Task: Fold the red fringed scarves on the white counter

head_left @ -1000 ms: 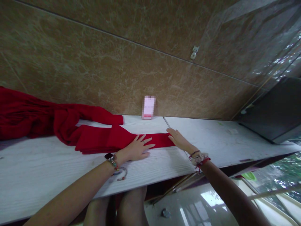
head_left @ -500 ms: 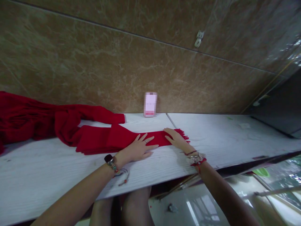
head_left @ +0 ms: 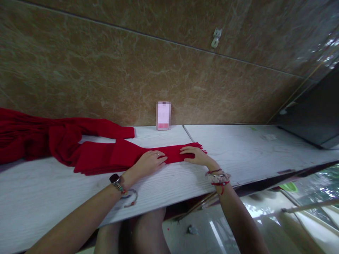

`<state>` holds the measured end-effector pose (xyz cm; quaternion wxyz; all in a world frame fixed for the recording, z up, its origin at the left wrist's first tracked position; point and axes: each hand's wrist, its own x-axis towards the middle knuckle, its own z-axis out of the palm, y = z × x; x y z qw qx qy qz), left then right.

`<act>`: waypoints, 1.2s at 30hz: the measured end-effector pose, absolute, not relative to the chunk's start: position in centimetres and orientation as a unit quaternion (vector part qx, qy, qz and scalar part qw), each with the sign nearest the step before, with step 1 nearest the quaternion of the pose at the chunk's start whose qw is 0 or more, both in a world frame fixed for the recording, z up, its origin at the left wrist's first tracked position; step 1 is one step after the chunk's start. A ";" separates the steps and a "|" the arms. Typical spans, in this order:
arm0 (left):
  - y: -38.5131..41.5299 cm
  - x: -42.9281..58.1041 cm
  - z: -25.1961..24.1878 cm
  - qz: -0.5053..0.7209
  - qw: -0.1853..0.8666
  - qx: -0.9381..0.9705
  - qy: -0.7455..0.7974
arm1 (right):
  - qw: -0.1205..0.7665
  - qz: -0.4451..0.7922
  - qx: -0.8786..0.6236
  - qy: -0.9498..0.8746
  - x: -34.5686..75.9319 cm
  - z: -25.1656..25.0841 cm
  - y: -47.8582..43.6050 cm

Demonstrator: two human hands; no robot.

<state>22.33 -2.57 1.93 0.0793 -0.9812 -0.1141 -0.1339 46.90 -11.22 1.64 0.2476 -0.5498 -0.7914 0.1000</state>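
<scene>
A red scarf [head_left: 100, 155] lies along the white wood-grain table [head_left: 169, 183], folded in layers, its right part a narrow strip ending in fringe. My left hand [head_left: 148, 162], with a ring and a watch, rests on the middle of this strip with bent fingers. Near the fringed end, my right hand [head_left: 196, 156] lies over the strip, thumb apart from its arched fingers. Neither hand grips the cloth visibly. To the left, more red cloth [head_left: 29, 137] is bunched in a loose heap, one flat end reaching right behind the scarf.
A phone [head_left: 163, 115] with a blurred screen leans against the brown marbled wall [head_left: 111, 77]. A dark box-like object [head_left: 312, 113] stands at the far right. The table's front edge runs above my knees and the shiny floor [head_left: 201, 233]. A white fitting [head_left: 216, 38] is on the wall.
My left hand's spread fingers have drawn together and bent on the scarf. My right hand's fingers have arched more. The whole view has shifted slightly, moving things leftward.
</scene>
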 end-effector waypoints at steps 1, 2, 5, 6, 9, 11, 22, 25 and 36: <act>-2.6 22.3 2.0 -0.130 0.083 -0.982 -0.113 | 0.248 0.104 -0.552 -0.790 46.9 1.7 -11.2; -2.7 22.3 2.1 -0.124 0.087 -0.982 -0.115 | 0.248 0.107 -0.553 -0.788 47.0 1.7 -11.3; -2.9 22.3 2.3 -0.110 0.099 -0.980 -0.129 | 0.251 0.110 -0.554 -0.786 46.9 1.7 -11.3; -2.9 22.3 2.3 -0.109 0.101 -0.980 -0.135 | 0.253 0.108 -0.553 -0.787 46.9 1.6 -11.3; -2.9 22.3 2.2 -0.107 0.095 -0.978 -0.149 | 0.264 0.084 -0.543 -0.793 46.4 1.5 -11.3; -2.8 22.3 2.0 -0.105 0.089 -0.978 -0.156 | 0.275 0.060 -0.536 -0.796 45.9 1.5 -11.2; -2.8 22.2 2.2 -0.123 0.071 -0.975 -0.171 | 0.310 0.030 -0.529 -0.790 44.5 1.5 -10.9; -2.7 22.2 2.0 -0.142 0.075 -0.974 -0.161 | 0.307 0.024 -0.526 -0.793 44.7 1.7 -11.0; -2.6 22.2 1.9 -0.175 0.121 -0.968 -0.136 | 0.304 0.053 -0.570 -0.761 45.4 2.2 -11.4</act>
